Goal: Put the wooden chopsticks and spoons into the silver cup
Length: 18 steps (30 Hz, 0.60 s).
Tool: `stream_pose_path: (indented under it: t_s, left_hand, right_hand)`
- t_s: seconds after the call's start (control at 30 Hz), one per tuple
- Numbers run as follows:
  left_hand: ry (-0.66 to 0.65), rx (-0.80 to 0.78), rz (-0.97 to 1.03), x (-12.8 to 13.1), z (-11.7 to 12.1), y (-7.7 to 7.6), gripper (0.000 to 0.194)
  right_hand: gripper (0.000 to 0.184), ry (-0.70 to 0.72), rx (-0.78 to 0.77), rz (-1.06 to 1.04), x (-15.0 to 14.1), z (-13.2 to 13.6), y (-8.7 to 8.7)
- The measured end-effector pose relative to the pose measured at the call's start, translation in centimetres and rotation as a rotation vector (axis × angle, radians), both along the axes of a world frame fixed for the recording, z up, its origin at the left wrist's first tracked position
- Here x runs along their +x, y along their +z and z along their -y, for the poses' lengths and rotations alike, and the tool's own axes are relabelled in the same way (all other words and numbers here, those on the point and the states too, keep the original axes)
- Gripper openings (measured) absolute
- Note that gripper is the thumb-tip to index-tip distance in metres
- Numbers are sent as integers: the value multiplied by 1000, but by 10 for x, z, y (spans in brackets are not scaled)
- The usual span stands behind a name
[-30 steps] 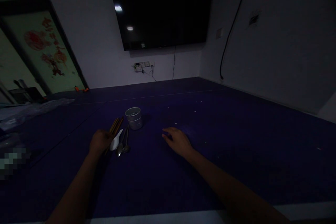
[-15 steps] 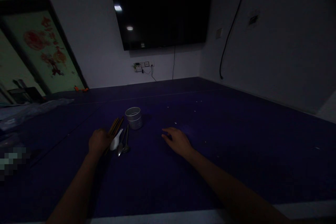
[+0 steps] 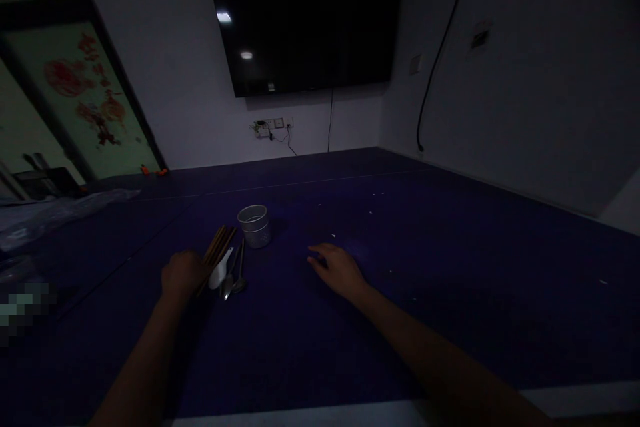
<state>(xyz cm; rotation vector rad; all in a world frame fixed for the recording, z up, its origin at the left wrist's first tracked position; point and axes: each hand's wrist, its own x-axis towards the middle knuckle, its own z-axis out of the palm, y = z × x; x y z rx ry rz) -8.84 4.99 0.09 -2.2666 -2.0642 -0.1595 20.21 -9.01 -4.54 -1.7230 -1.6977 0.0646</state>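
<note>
My left hand [image 3: 183, 273] is closed around a bundle of wooden chopsticks [image 3: 219, 245], whose far ends point away from me. Just right of the bundle, a white soup spoon [image 3: 220, 272] lies on the dark blue surface [image 3: 280, 340], partly covered by the chopsticks. Beside it rest a metal spoon [image 3: 228, 285] and a small metal ladle [image 3: 240, 283]. A silvery metal cup [image 3: 255, 227] stands upright behind the spoons. My right hand [image 3: 336, 269] holds nothing; its fingers are slightly curled, with thumb and forefinger apart, low over the surface.
Small white scraps [image 3: 333, 235] are scattered on the surface to the right. Clear plastic sheeting [image 3: 70, 210] lies at the far left. A wall television [image 3: 310, 20], sockets [image 3: 273, 124] and a hanging black cable [image 3: 440, 57] are at the back.
My left hand has shifted slightly left, and the chopsticks in it have tilted a little to the right over the white spoon. The right hand stays in place.
</note>
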Motion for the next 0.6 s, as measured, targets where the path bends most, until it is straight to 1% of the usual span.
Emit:
stream_pose_path:
  t_s: [0.1,0.27,0.43,0.6]
  left_hand:
    - [5,-13,1,1,4,4,40]
    - [82,-82,37,3,7,7,41]
    - [-33,-68,202,-2,-2,-2,36]
    - [-81,-48,242,-6,-8,-10,36]
  right_hand:
    - [32,3,6,2,0,-1,-1]
    - [32,14,14,9,2,-2,-2]
    - [32,11,17,10,2,-1,-2]
    - [32,13,17,0,2,-1,-3]
